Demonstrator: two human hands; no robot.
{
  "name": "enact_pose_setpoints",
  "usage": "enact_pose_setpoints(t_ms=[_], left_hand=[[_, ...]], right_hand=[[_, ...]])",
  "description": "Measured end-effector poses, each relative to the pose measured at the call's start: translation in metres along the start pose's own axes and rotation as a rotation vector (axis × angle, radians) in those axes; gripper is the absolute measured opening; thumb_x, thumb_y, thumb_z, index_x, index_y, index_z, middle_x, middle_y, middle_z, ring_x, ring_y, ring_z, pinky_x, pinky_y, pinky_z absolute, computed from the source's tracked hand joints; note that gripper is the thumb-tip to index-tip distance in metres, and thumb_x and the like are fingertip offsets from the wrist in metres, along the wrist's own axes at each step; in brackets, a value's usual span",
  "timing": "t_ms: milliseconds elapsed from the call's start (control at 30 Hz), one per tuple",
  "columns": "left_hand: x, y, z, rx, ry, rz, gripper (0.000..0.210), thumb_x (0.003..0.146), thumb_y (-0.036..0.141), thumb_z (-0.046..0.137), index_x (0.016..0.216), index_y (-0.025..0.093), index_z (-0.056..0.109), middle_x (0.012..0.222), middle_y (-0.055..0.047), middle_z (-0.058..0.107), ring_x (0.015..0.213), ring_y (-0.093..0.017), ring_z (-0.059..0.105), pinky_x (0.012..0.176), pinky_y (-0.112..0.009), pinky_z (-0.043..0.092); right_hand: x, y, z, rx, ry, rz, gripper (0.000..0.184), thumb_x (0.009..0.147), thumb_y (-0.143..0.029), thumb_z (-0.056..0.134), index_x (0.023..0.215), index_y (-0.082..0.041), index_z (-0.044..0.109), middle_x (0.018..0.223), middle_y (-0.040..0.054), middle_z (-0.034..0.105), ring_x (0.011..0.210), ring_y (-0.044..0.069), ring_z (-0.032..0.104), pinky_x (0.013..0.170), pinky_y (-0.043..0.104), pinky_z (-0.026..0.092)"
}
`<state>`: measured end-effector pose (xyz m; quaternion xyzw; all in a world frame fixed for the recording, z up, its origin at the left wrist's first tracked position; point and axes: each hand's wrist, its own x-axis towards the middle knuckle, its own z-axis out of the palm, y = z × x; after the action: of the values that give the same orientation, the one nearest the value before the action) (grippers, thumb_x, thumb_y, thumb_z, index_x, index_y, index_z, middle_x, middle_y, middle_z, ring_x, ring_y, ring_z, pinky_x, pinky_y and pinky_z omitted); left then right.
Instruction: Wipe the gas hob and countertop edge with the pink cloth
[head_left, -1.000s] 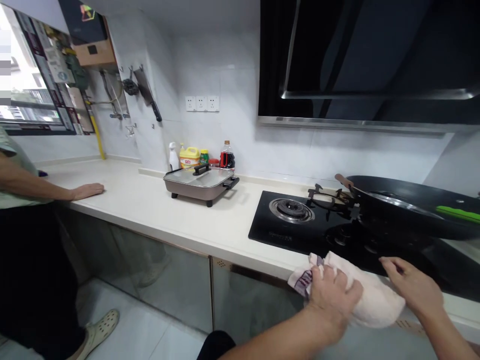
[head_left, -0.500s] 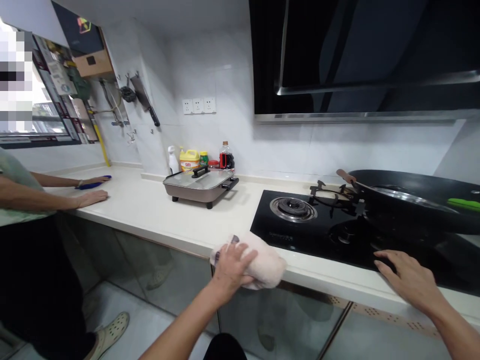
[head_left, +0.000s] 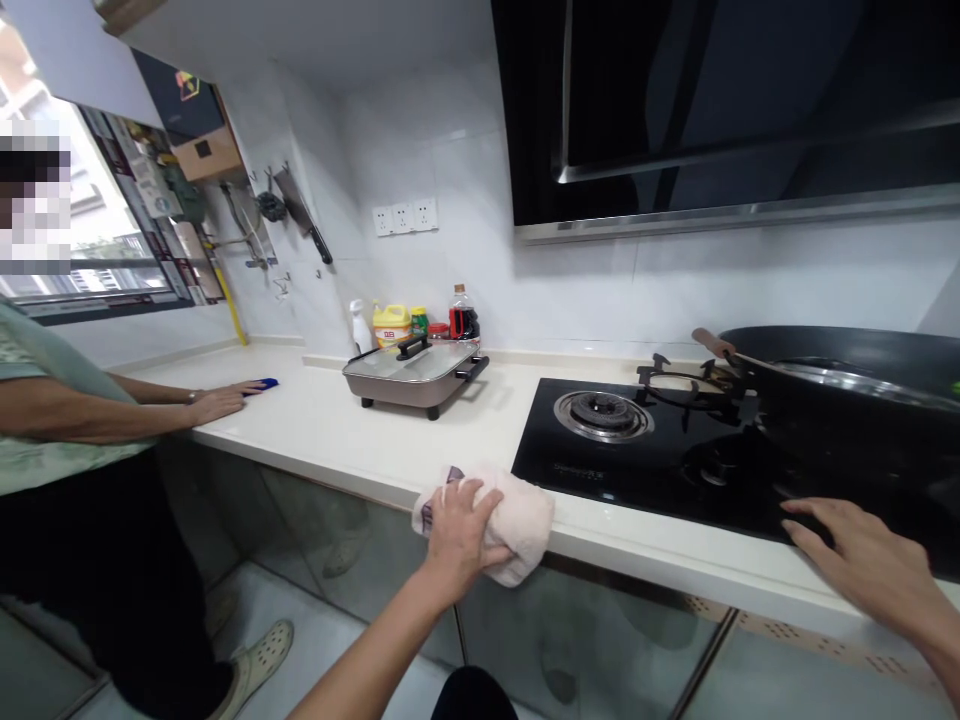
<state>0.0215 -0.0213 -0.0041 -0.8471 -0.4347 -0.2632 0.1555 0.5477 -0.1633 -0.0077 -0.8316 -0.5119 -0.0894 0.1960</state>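
My left hand (head_left: pixel 459 520) presses a pale pink cloth (head_left: pixel 517 515) against the front edge of the white countertop (head_left: pixel 360 440), just left of the black glass hob (head_left: pixel 645 455). My right hand (head_left: pixel 862 560) rests flat, fingers spread, on the hob's front right corner, holding nothing. A large black wok (head_left: pixel 847 385) sits on the right burner just behind that hand.
An electric skillet with a glass lid (head_left: pixel 416 368) stands mid-counter, bottles (head_left: pixel 420 322) behind it at the wall. Another person (head_left: pixel 67 420) at the left has a hand on a blue cloth (head_left: pixel 262 384). A range hood (head_left: pixel 720 110) hangs above the hob. A cleaver (head_left: pixel 300 208) hangs on the wall.
My left hand slid the cloth leftward along the counter edge, from in front of the hob to left of it. The other person's hand with the blue cloth moved right.
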Motion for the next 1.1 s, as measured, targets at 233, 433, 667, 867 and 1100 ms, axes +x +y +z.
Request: enact_pose_setpoints(t_ms=[233,433,667,867,1100], left_hand=[[0.005,0.087,0.024,-0.101,0.016,0.082,0.085,0.064,0.067,0.09,0.138,0.036,0.062,0.14,-0.01,0.06,0.127,-0.041,0.053,0.109,-0.065,0.037],[0.007,0.087,0.027,-0.112,-0.009,0.256,0.076,0.079,0.064,0.081,0.147,0.038,0.057,0.144,-0.009,0.06,0.125,-0.039,0.056,0.106,-0.058,0.043],[-0.003,-0.037,0.017,-0.033,-0.017,0.218,0.074,0.075,0.069,0.08,0.139,0.035,0.064,0.141,-0.012,0.062,0.127,-0.04,0.054,0.106,-0.058,0.041],[-0.01,-0.136,-0.017,-0.008,-0.093,0.075,0.073,0.079,0.074,0.071,0.137,0.03,0.066,0.143,-0.013,0.061,0.13,-0.037,0.052,0.111,-0.053,0.04],[-0.006,-0.128,-0.028,0.022,-0.117,-0.091,0.051,0.093,0.052,0.063,0.139,0.03,0.064,0.147,-0.01,0.058,0.132,-0.034,0.05,0.11,-0.055,0.04]], right_hand=[[0.002,0.006,0.003,0.02,0.003,0.019,0.062,0.087,-0.065,0.03,0.114,-0.031,0.073,0.136,0.0096,0.067,0.13,0.034,0.059,0.106,0.052,0.044],[0.003,0.01,0.002,0.074,0.024,0.005,0.056,0.083,-0.066,0.036,0.108,-0.033,0.074,0.132,0.0103,0.07,0.128,0.035,0.061,0.104,0.052,0.047],[0.0,-0.002,-0.009,0.156,0.032,0.022,0.049,0.079,-0.064,0.041,0.1,-0.035,0.074,0.128,0.0115,0.072,0.126,0.039,0.062,0.101,0.056,0.048],[-0.002,-0.01,-0.014,0.14,0.0,0.058,0.056,0.078,-0.064,0.036,0.103,-0.032,0.075,0.129,0.0126,0.071,0.125,0.038,0.063,0.101,0.055,0.048],[0.004,0.006,0.007,0.108,0.02,0.041,0.058,0.079,-0.067,0.035,0.103,-0.033,0.075,0.129,0.0148,0.071,0.121,0.039,0.064,0.098,0.057,0.05]])
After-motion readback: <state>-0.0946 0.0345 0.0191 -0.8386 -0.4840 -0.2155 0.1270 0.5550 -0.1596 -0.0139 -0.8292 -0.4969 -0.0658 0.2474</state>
